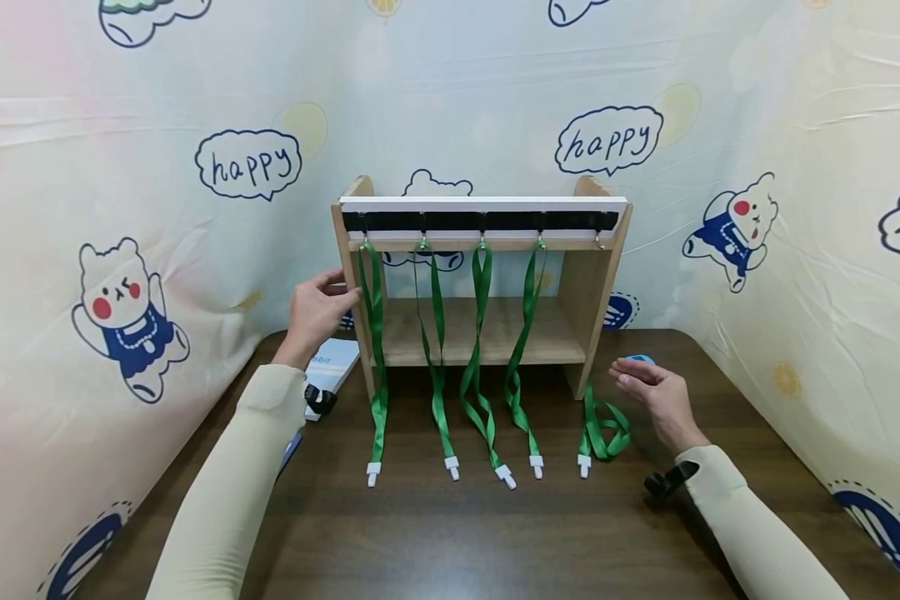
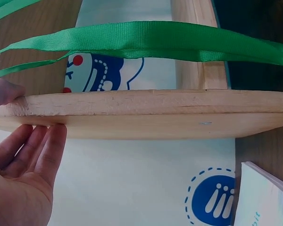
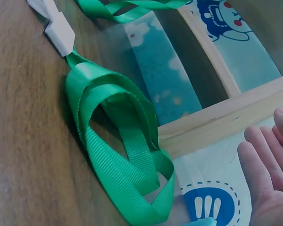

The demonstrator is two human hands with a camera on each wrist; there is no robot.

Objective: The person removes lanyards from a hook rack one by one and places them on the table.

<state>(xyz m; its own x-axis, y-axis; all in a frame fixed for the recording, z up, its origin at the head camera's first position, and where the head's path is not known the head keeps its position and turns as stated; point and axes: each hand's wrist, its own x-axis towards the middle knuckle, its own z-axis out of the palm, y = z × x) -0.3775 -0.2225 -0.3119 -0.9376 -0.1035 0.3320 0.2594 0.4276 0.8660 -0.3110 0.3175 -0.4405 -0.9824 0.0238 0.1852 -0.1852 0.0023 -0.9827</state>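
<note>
A small wooden rack (image 1: 596, 292) stands on the table, with a white and black strip of hooks (image 1: 453, 222) across its top front. My left hand (image 1: 318, 312) holds the rack's left side panel (image 2: 146, 103), thumb on the front edge and fingers against the outer face. Several green lanyards (image 1: 377, 333) with white clips hang from the hooks; the hook at the right end (image 1: 598, 242) is bare. Another green lanyard (image 3: 99, 165) lies loosely coiled on the table by the rack's right foot. My right hand (image 1: 660, 404) hovers to the right of it, fingers extended, holding nothing.
A white box or booklet (image 1: 333, 367) lies left of the rack, partly behind my left wrist, with a blue object (image 1: 291, 450) nearer. Another blue item (image 1: 640, 358) shows behind my right hand. Patterned cloth (image 1: 450, 100) hangs around the table's back and sides.
</note>
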